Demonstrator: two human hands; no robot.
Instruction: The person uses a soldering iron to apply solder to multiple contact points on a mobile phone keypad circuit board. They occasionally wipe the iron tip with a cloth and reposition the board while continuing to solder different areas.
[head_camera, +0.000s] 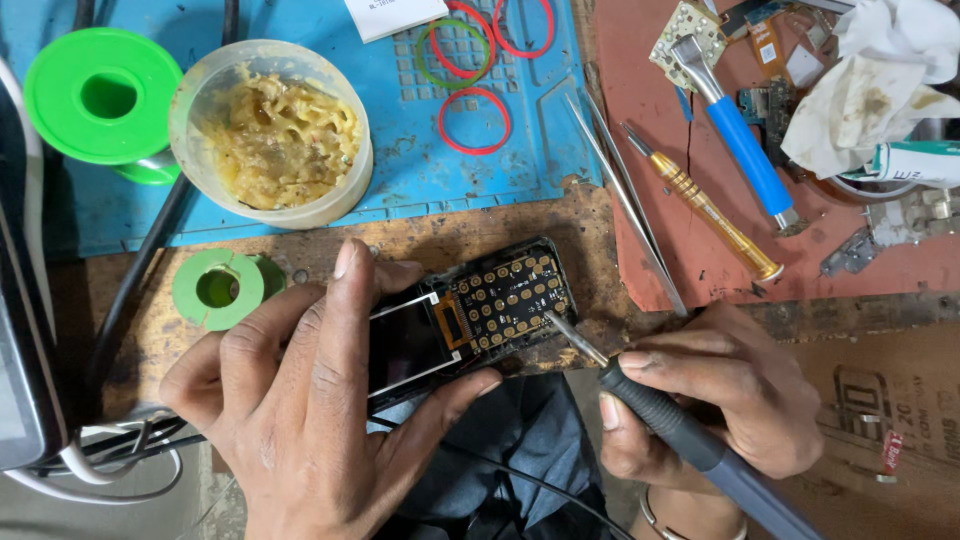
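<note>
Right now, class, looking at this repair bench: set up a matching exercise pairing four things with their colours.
Things:
1. screwdriver
2. solder spool
3. brush handle
4. paste in the tub

Colours:
A. green
B. yellowish
C. gold
D. blue

Pairs: 1-C, 2-A, 3-D, 4-B.

- Worn wooden workbench, its surface scuffed and stained.
- Blue work mat covering the upper left of the bench.
- Reddish-brown mat on the upper right, its edge ragged.
- Small green solder spool lying flat on bare wood, near the blue mat's lower edge.
- Phone circuit board resting at the bench's front edge.
- Black cable crossing the left side.
</note>
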